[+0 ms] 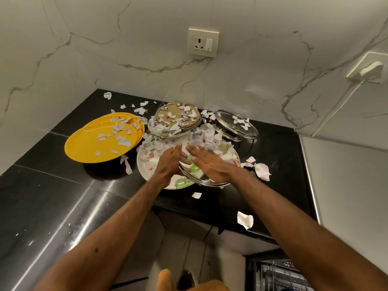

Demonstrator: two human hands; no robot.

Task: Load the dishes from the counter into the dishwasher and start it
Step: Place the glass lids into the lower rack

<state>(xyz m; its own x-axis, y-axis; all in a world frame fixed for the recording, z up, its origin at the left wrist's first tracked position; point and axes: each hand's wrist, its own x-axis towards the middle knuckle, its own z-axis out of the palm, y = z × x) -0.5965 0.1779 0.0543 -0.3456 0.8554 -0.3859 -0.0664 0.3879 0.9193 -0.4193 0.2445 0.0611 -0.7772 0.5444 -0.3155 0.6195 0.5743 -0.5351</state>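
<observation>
Our left hand [170, 162] gripped the rim of a glass lid [197, 173], tilted over a white floral plate [147, 166] on the black counter [63, 185]. Our right hand [210, 163] lay flat and open on the lid among paper scraps [210, 135]. We couldn't read the print on the scraps.

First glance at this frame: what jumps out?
Torn paper scraps litter the dishes on the black counter, beside a bright stack of yellow plates at left. In the centre the left hand holds a glass lid by its rim over a floral plate, the right hand flat on top.
</observation>
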